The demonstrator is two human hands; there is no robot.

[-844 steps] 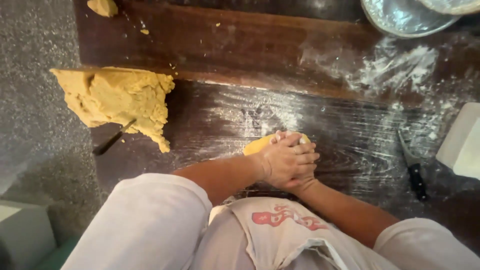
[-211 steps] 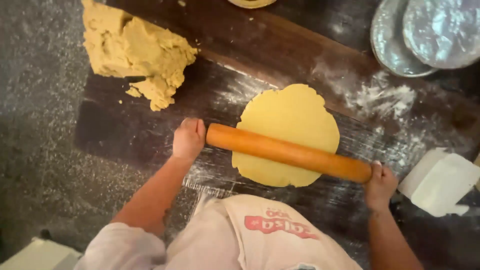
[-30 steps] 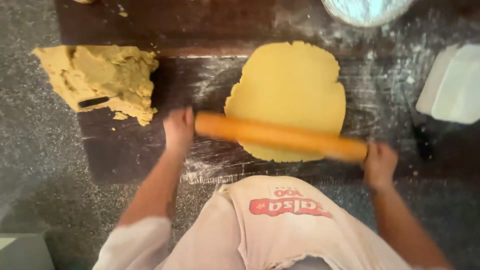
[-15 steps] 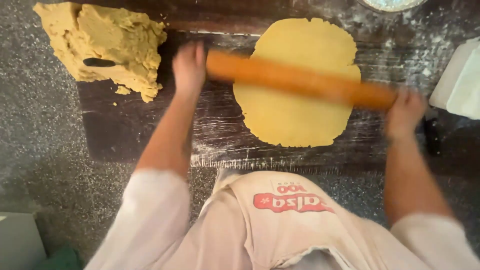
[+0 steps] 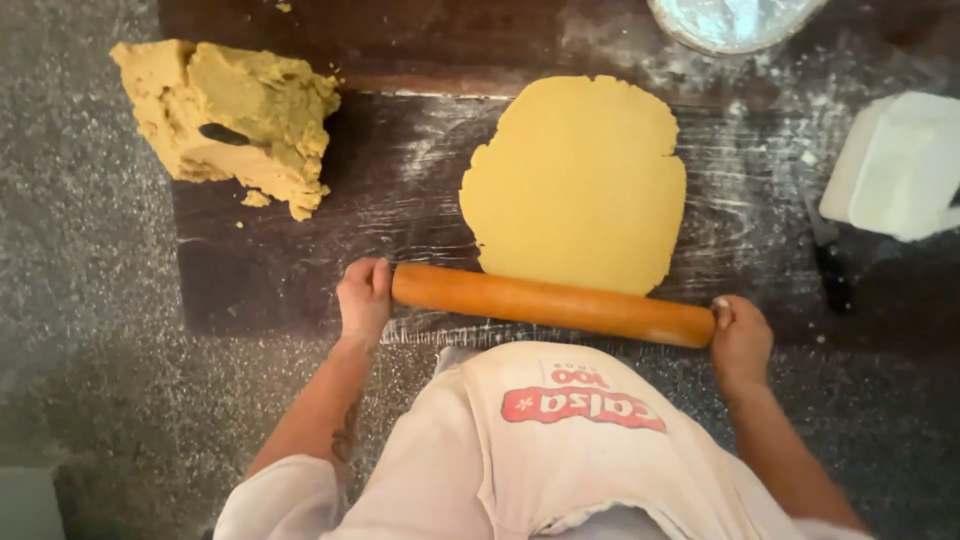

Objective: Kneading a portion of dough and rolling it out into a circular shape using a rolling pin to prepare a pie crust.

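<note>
Rolling pin (image 5: 552, 304) back from mid-sheet to dough sheet's (image 5: 575, 180) near edge.

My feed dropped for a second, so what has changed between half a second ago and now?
The rolling pin has come back toward the person, from across the middle of the dough sheet to its near edge. The left hand and right hand stay on its two ends. The dough lump, the white block and the knife lie as before.
</note>
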